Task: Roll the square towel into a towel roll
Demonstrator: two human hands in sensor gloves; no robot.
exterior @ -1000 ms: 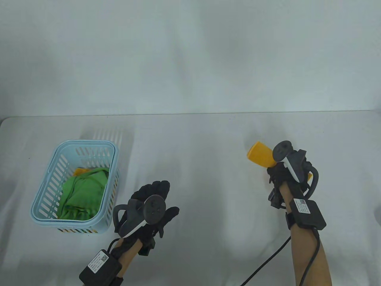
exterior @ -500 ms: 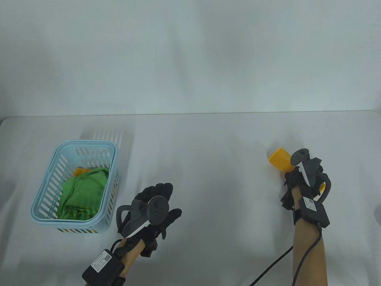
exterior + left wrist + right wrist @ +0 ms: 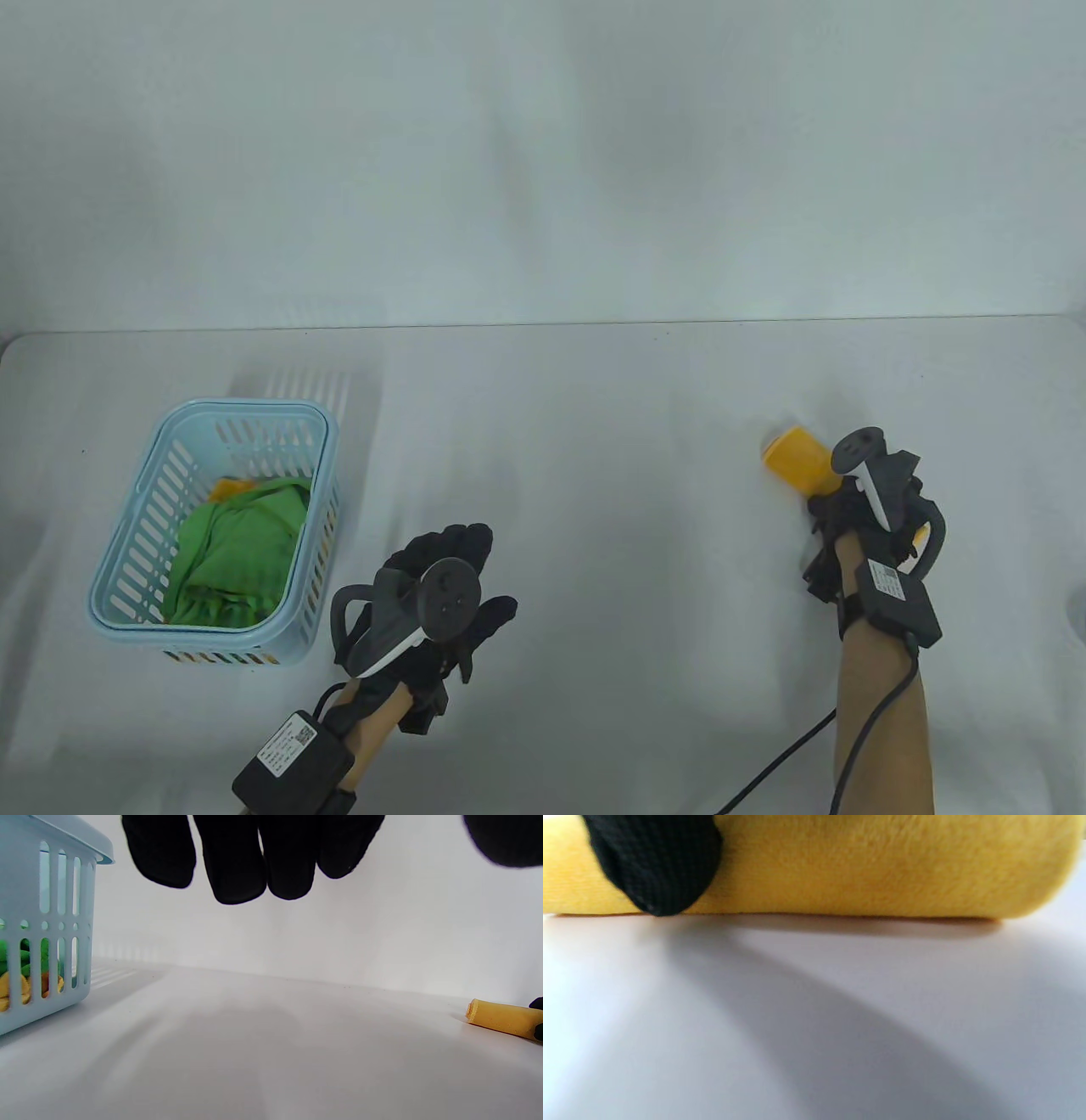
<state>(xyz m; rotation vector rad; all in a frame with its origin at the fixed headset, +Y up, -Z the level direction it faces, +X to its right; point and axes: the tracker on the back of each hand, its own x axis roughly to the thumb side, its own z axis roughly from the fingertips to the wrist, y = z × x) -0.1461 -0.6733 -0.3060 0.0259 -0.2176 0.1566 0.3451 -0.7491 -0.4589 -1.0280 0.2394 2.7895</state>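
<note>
**One roll set down near the right edge of the counter**

Change: over the last second the right hand carried the yellow terry-cloth towel roll rightward and down. A second ago the roll was tilted up in the air, nearer the middle of the white counter; now it lies on the surface toward the right edge. In the last half second almost nothing moved. Left hand barely shifted throughout.

Reading: rolling looks finished. This appears to be the placing of the finished roll, with the release not yet done.

Grip: the right hand's fingers appear wrapped round the near end of the roll; in the right wrist view one gloved fingertip lies against the cloth. The left hand hangs idle toward the near edge, fingers loose and holding nothing.

Roll: a tight, even cylinder, fuzzy nap, lying flat along its length with only a thin shadow line under it. The far end, seen from the left wrist view, shows the layered spiral edge, not unwinding.

Elsewhere: a pale blue slotted plastic basket sits toward the left edge, holding crumpled green cloth and a bit of yellow.
</note>
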